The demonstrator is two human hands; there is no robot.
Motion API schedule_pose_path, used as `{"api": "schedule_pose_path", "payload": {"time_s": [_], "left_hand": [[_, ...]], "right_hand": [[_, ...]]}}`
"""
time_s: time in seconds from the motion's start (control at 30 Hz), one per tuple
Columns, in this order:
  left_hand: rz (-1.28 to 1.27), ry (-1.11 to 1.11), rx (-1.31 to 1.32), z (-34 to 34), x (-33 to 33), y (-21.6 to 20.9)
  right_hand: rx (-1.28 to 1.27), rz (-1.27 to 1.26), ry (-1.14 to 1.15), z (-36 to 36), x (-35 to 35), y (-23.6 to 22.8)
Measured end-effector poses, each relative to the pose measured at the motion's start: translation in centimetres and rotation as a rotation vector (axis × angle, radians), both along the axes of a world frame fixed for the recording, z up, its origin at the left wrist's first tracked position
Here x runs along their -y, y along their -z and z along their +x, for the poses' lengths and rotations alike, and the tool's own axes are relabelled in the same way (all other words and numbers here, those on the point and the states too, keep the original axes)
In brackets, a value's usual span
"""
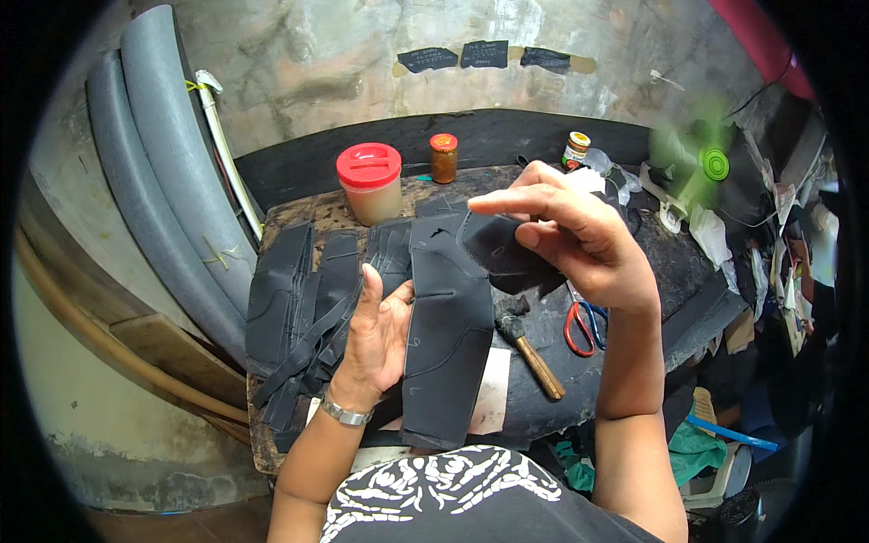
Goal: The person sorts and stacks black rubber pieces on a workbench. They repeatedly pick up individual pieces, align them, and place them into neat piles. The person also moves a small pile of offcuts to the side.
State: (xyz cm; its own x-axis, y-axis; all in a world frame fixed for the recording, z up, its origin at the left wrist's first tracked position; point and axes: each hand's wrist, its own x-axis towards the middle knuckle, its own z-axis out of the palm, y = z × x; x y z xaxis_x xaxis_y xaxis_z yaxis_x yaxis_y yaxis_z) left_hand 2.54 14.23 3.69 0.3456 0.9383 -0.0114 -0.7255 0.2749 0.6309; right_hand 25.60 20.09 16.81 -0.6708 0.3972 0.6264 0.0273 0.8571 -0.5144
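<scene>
The person's left hand (380,330) lay palm up under the left edge of a long black leather piece (448,335), its grip loosely spread, the thumb resting against that edge. The piece ran from the counter's (634,244) middle down toward the person's lap, bearing faint stitched or scored lines. The right hand (579,240) hovered above the upper end of it, its grip pinching a smaller black leather piece (498,253) between thumb and fingers, with the forefinger stretched out to the left. That smaller piece hung just over the top of the long one; whether the two touched could not be told.

To the left of the left hand, a stack of black cut pieces and strips (303,308) covered the counter. A hammer (525,344) with a wooden handle lay just right of the long piece, and red-handled scissors (579,328) lay beside it, partly under the right wrist. At the far edge stood a pale tub with a red lid (369,181) and a small jar with an orange lid (444,158). Grey foam rolls (154,181) leaned against the wall at the left.
</scene>
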Motion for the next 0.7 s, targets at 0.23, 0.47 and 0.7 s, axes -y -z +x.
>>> {"api": "schedule_pose_path", "payload": {"time_s": [0.23, 0.47, 0.7], "left_hand": [[-0.034, 0.104, -0.008, 1.4, -1.1, 0.7], [0.038, 0.072, -0.012, 1.8, -0.8, -1.0], [-0.107, 0.057, 0.031, 2.2, -1.0, -0.4]], "right_hand": [[0.014, 0.095, -0.07, -1.6, -1.8, -2.0], [0.23, 0.167, -0.064, -1.4, -1.8, -1.1], [0.45, -0.085, 0.244, 0.6, 1.0, 4.7]]}}
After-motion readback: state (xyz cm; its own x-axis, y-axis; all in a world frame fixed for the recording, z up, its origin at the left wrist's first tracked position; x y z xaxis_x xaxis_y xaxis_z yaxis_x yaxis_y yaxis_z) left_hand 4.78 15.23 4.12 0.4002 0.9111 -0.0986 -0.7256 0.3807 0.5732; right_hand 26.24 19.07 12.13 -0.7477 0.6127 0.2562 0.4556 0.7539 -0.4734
